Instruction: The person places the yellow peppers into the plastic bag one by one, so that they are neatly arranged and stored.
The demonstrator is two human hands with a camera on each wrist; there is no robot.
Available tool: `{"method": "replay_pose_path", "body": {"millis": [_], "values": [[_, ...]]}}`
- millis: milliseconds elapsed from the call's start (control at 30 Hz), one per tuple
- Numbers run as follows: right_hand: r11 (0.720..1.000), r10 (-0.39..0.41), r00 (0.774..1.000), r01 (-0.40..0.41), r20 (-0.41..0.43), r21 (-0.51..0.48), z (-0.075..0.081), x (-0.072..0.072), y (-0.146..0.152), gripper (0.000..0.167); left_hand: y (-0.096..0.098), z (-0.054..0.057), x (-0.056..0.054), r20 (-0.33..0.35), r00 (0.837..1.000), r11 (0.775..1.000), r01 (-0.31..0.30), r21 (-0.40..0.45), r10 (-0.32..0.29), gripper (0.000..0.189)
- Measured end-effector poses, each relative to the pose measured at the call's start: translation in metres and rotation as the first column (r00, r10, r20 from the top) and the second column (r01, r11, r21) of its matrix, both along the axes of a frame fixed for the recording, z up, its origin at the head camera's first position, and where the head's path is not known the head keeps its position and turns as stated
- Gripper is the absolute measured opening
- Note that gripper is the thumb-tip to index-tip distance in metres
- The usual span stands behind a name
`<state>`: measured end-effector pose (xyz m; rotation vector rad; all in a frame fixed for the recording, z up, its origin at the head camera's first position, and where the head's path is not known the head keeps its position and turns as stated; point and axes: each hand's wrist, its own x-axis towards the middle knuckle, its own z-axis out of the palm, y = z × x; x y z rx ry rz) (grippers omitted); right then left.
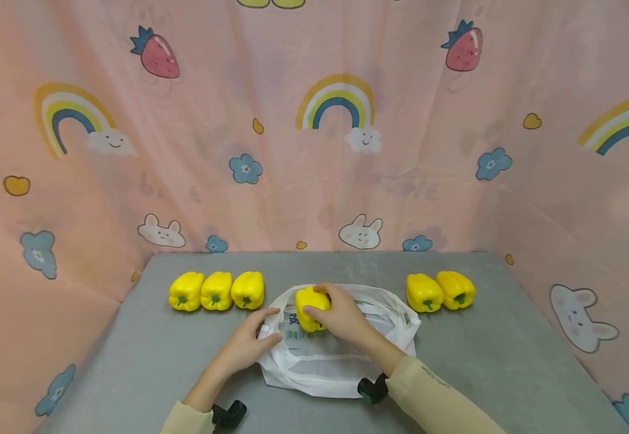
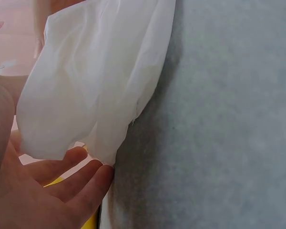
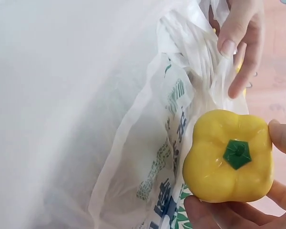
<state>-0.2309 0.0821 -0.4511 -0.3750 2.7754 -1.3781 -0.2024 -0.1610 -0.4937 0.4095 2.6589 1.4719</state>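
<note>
A yellow bell pepper [image 1: 304, 304] with a green stem is gripped between the thumb and fingers of my right hand [image 1: 347, 319], above the mouth of a white plastic bag [image 1: 336, 369]. The right wrist view gives the held bell pepper [image 3: 212, 164] stem-on, with printed blue and green marks on the bag beside it. At the bag's left rim is my left hand [image 1: 243, 345], thumb and fingers apart. In the left wrist view, fingertips [image 2: 102, 179] touch the edge of the white plastic. What lies deep inside the bag cannot be made out.
Three yellow bell peppers [image 1: 217, 292] stand in a row at the back left of the grey table [image 1: 509, 374]. Two more bell peppers [image 1: 424, 293] sit together right of the bag. A pink patterned curtain [image 1: 200, 120] hangs behind and at both sides.
</note>
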Motion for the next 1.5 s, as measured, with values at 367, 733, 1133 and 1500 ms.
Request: {"method": "replay_pose_path", "body": {"millis": [367, 733, 1133, 1500], "values": [[0.998, -0.050, 0.998, 0.048, 0.035, 0.050, -0.009, -0.007, -0.010, 0.058, 0.005, -0.003, -0.001, 0.011, 1.000, 1.000, 0.021, 0.003, -0.021, 0.053], [0.998, -0.020, 0.997, 0.015, 0.079, 0.066, -0.006, -0.006, -0.011, 0.057, 0.007, -0.002, 0.001, 0.015, 1.000, 1.000, 0.003, 0.008, -0.003, 0.053], [0.981, 0.061, 0.996, -0.072, 0.068, 0.178, 0.019, -0.002, 0.016, 0.047, 0.005, -0.001, 0.001, -0.002, 1.000, 1.000, -0.012, -0.006, 0.012, 0.052], [0.968, 0.079, 0.997, -0.079, 0.012, 0.237, 0.036, 0.005, 0.047, 0.033, 0.003, 0.000, 0.002, -0.009, 1.000, 1.000, -0.010, -0.024, 0.010, 0.052]]}}
